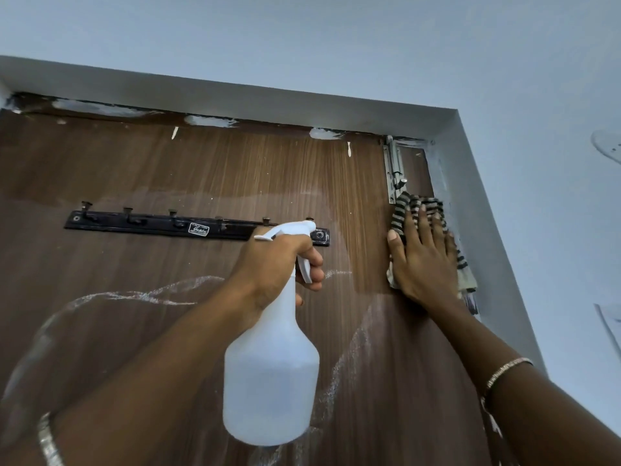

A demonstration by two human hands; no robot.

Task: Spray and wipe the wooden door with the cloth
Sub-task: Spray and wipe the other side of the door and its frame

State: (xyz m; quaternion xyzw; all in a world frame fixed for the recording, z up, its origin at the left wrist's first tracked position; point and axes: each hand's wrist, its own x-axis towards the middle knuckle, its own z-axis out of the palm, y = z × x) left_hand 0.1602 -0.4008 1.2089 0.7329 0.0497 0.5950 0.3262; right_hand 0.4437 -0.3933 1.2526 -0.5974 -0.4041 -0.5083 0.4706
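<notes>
Left grip [279, 260] curls round spray bottle [270, 375]; right grip [423, 260] flattens cloth [408, 205] on door [168, 163].

- Upper middle of the frame: bare door [235, 163] above the hook rail [151, 225], open for me to pass.
- Upper right: bolt [393, 169] and door frame [487, 213] block my way.

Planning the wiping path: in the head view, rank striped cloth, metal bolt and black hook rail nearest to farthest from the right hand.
1. striped cloth, under the right hand.
2. metal bolt, just above it.
3. black hook rail, farther left.
</notes>
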